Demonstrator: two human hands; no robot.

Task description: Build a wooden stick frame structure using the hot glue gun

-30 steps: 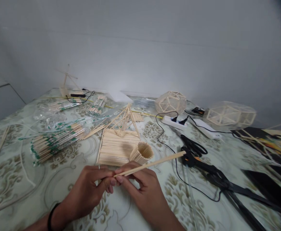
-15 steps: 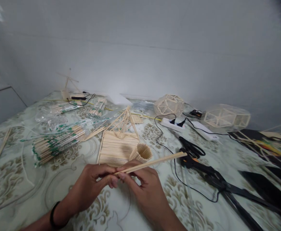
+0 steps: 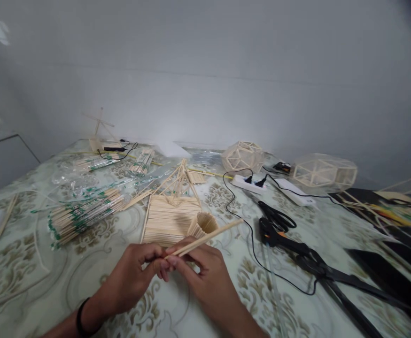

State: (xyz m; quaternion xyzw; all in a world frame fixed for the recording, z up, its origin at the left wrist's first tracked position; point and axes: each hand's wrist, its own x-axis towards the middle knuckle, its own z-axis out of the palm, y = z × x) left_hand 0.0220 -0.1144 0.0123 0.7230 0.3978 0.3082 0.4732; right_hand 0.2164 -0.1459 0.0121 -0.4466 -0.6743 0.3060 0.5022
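Low over the near side of the table, my left hand (image 3: 135, 270) and my right hand (image 3: 205, 272) meet with fingers pinched together. Between them are thin wooden chopsticks (image 3: 219, 232), lying close along each other and pointing up to the right. Their near ends are at my fingertips, partly hidden. Just beyond my hands lies a flat panel of chopsticks (image 3: 168, 223) laid side by side. A round cup made of upright sticks (image 3: 205, 224) stands at its right front corner, and a pointed stick frame (image 3: 180, 183) rises at its back.
Wrapped chopstick bundles (image 3: 85, 213) lie to the left. On the right are black-handled scissors (image 3: 277, 213), a glue gun (image 3: 272, 232), black long-handled cutters (image 3: 318, 265) and a power strip (image 3: 249, 184) with cords. Two faceted stick models (image 3: 242, 157) stand at the back right.
The chopsticks' far end has swung left and slightly up, and they now point more steeply. Both hands stay together. The whole view has shifted slightly.
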